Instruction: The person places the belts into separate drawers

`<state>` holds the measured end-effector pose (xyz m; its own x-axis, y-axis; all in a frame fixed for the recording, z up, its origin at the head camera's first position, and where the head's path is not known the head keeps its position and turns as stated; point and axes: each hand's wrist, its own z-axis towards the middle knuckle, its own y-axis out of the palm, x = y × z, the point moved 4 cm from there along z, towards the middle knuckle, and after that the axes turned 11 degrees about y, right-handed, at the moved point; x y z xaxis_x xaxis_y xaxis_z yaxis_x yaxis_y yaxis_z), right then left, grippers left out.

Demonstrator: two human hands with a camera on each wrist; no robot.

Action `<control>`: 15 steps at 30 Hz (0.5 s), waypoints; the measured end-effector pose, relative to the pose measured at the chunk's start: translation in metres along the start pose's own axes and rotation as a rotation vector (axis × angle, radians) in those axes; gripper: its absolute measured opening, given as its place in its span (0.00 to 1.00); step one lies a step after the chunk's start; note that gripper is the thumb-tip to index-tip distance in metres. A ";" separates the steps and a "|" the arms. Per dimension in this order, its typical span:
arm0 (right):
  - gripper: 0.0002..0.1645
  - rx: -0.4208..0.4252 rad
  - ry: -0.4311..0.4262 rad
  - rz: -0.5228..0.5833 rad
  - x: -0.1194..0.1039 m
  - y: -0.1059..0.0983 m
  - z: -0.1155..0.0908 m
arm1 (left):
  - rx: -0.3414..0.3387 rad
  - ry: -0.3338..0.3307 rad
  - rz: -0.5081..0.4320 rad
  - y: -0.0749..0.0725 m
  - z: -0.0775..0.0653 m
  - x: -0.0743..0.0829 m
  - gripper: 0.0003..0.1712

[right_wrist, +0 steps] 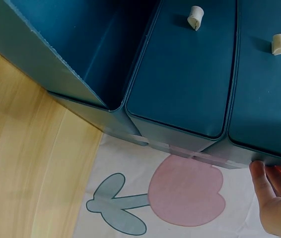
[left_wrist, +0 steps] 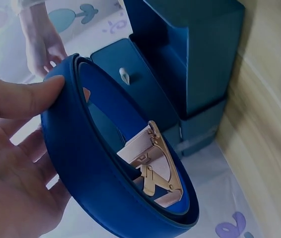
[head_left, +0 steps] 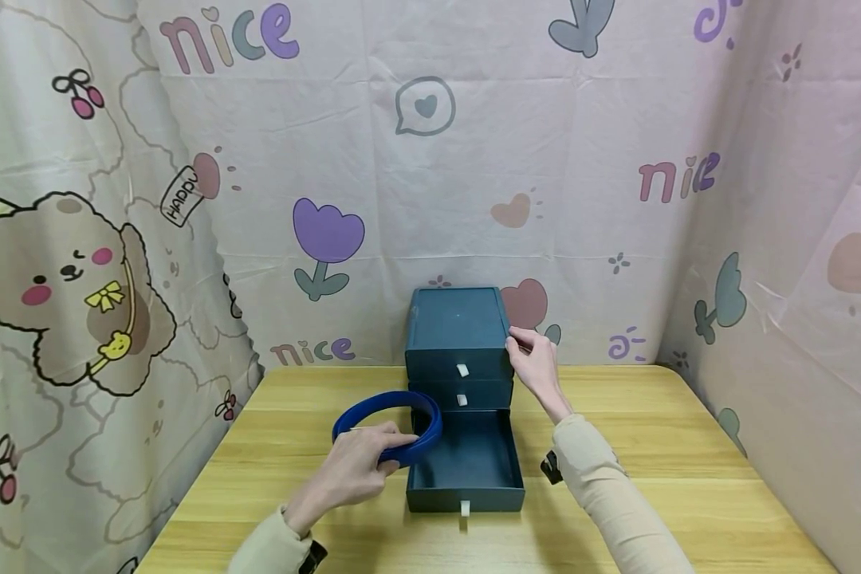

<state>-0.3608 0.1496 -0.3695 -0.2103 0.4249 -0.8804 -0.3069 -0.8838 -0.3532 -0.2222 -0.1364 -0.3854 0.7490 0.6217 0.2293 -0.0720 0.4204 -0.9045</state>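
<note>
A coiled blue belt (head_left: 425,446) with a gold-coloured buckle (left_wrist: 153,166) is held by my left hand (head_left: 355,470), thumb on one face and fingers on the other. The coil overlaps the left side of the pulled-out bottom drawer (head_left: 473,499) in the head view. Behind it rises a dark teal drawer box (head_left: 459,319). My right hand (head_left: 534,359) touches the box's upper right side with its fingertips; in the right wrist view the fingers (right_wrist: 263,186) rest against the top section's side.
The upper two drawers are closed, each with a small white pull tab (head_left: 462,370). The bottom drawer's inside shows no contents. A light wooden table (head_left: 280,446) carries the box, and a printed curtain (head_left: 459,175) hangs behind and at both sides.
</note>
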 end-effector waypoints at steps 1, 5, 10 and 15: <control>0.20 0.000 0.001 -0.002 0.000 0.000 0.000 | -0.009 0.002 -0.002 0.001 0.001 0.002 0.24; 0.20 0.000 0.001 -0.007 0.001 0.000 0.001 | -0.051 0.016 -0.003 0.007 0.004 0.008 0.24; 0.20 0.005 0.005 0.001 0.001 0.000 0.000 | -0.092 0.034 -0.015 0.014 0.009 0.012 0.25; 0.20 0.006 0.006 0.005 0.002 0.001 0.000 | -0.118 0.040 -0.038 0.021 0.016 0.017 0.25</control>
<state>-0.3616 0.1498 -0.3710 -0.2059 0.4193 -0.8842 -0.3117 -0.8846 -0.3469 -0.2218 -0.1066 -0.3950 0.7757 0.5787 0.2519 0.0335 0.3607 -0.9321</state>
